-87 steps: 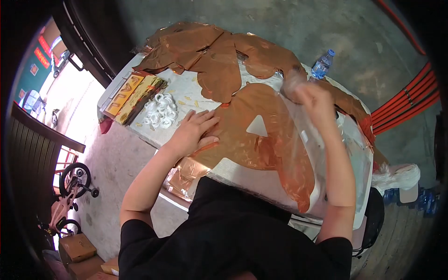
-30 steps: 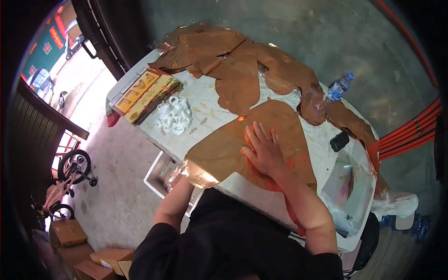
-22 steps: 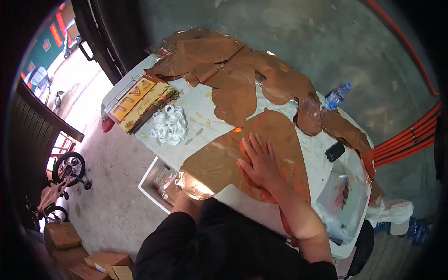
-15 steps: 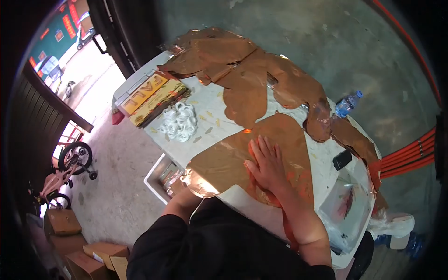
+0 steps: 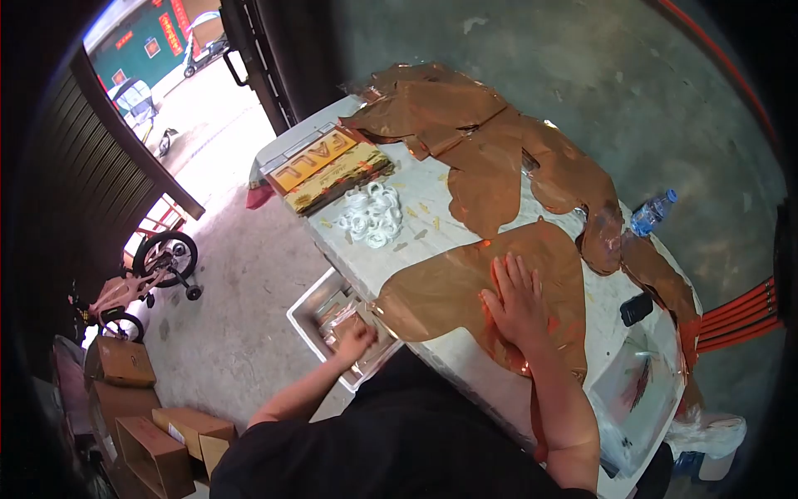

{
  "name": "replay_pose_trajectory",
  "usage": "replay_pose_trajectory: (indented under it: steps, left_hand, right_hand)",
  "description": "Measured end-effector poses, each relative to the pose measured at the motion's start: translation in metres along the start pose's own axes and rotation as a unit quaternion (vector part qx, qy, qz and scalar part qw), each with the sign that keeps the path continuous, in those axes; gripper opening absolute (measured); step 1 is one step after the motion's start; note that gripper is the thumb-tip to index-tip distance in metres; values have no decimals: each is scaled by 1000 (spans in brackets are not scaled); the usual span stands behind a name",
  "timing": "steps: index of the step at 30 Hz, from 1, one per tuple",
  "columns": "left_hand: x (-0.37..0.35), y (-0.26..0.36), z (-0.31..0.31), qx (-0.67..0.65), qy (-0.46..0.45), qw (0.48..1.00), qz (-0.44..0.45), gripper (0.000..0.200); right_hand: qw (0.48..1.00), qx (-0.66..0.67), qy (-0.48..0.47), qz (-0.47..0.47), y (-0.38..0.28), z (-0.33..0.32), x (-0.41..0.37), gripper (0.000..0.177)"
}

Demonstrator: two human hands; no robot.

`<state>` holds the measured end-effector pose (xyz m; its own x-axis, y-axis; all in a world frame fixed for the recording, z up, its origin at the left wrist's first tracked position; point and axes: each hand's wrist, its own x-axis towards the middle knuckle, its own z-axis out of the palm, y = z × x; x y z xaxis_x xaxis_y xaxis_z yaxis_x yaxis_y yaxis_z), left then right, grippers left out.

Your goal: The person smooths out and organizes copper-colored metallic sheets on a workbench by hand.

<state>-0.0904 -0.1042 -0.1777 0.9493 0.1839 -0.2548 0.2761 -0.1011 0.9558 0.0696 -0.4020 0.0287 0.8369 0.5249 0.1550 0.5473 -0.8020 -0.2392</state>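
Note:
A flat brown foil sheet (image 5: 440, 283), which looks like an uninflated balloon, lies along the near edge of the white table. My right hand (image 5: 519, 303) rests on it palm down, fingers stretched out. An orange-red part shows beside that hand. Over a white bin (image 5: 303, 312) below the table edge, my left hand (image 5: 357, 341) has its fingers curled; whether anything is in them is hidden. Clear packets (image 5: 339, 320) lie in the bin under that hand. More brown foil pieces (image 5: 486, 187) overlap along the table's far side.
On the table are white ribbon coils (image 5: 371, 216), a "FALL" printed package (image 5: 328, 170), a black device (image 5: 637, 308) and a clear plastic tray (image 5: 619, 391). A water bottle (image 5: 653, 213) is by the far edge. Cardboard boxes (image 5: 150, 449) and a small bicycle (image 5: 137, 279) stand left.
My left hand has moved from the foil sheet's near-left edge out over the bin, letting the sheet's corner lie down. My right hand remains flat on the sheet. The view has shifted left.

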Motion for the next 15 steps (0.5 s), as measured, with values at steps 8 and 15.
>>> replay_pose_trajectory:
  steps: [8, 15]
  left_hand:
    - [20, 105, -19, -299, 12, 954, -22, 40]
    - [-19, 153, -16, -289, -143, 940, -109, 44]
  right_hand:
    - [1000, 19, 6, 10, 2, 2, 0, 61]
    - [997, 8, -72, 37, 1, -8, 4, 67]
